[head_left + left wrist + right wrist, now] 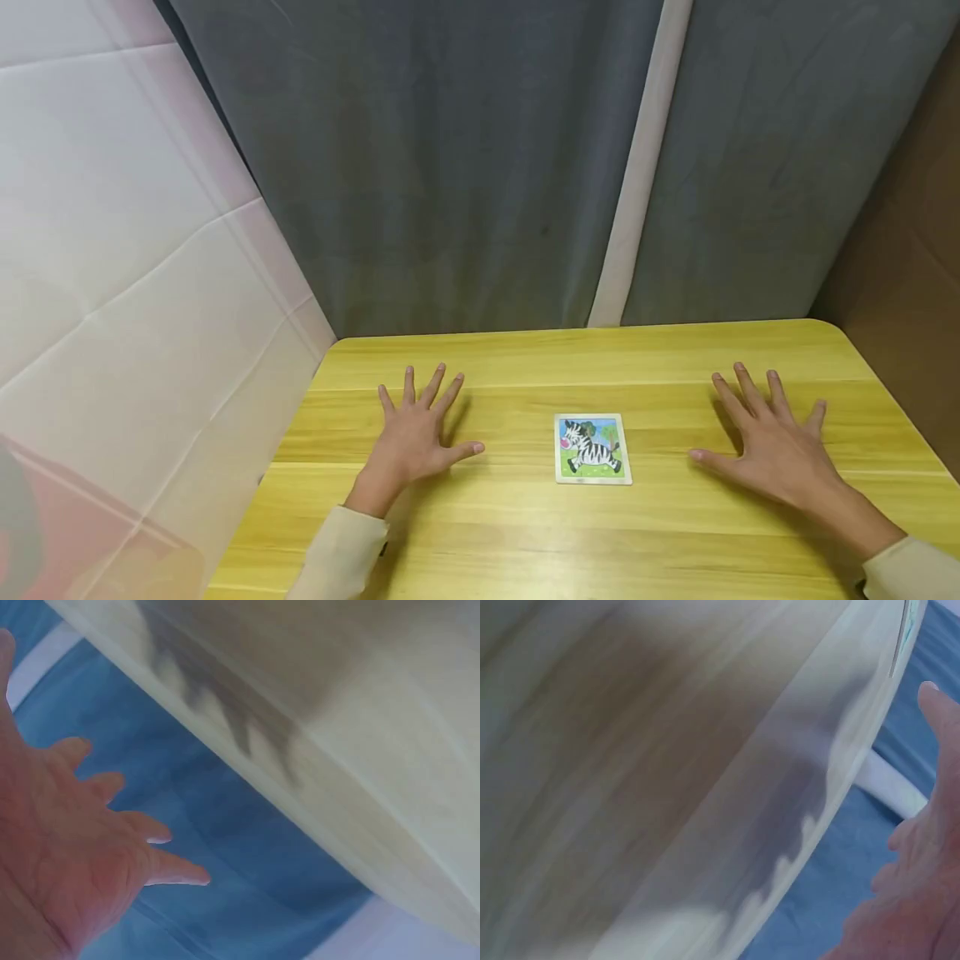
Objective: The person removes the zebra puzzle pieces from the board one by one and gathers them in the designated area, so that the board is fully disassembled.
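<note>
A square zebra picture puzzle [592, 450] with a pale border lies flat on the wooden table [525, 542], between the two hands. To its left, my left hand [411, 440] is held over the table with its fingers spread and nothing in it. My right hand [780, 450] is spread in the same way to the right of the puzzle, also holding nothing. Shadows of the fingers fall on the tabletop in both wrist views. Only a sliver of the puzzle's edge [901, 637] shows in the right wrist view.
Behind the table's far edge hangs a grey curtain [450, 167] with a pale vertical strip [641, 167]. A white printed sheet [135, 233] borders the left side, and a brown panel [900, 292] stands at the right.
</note>
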Motion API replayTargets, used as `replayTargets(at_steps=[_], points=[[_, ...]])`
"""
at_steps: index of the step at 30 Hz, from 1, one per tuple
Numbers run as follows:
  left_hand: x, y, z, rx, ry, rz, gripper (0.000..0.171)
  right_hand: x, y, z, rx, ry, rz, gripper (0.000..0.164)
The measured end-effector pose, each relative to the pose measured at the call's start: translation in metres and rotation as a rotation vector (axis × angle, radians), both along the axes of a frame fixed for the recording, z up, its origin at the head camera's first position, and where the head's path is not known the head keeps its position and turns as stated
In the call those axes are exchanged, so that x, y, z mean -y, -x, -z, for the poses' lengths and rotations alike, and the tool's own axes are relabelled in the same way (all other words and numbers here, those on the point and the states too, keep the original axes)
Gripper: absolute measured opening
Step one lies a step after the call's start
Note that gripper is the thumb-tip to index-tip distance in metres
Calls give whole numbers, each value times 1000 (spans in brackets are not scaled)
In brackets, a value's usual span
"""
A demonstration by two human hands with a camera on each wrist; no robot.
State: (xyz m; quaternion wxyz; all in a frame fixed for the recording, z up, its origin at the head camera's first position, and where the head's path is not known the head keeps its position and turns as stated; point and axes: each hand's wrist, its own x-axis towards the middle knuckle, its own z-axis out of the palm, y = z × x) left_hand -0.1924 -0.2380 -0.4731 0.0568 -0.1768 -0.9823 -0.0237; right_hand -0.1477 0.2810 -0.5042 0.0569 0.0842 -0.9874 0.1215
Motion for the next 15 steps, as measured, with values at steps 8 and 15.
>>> replayTargets(at_steps=[8,15], points=[[-29,-4,-7,59,-3,80,107,24,2,-3,-54,-19,-58,120],[-57,-9,-9,123,-62,173,108,43,6,-6,-83,-11,-101,120]])
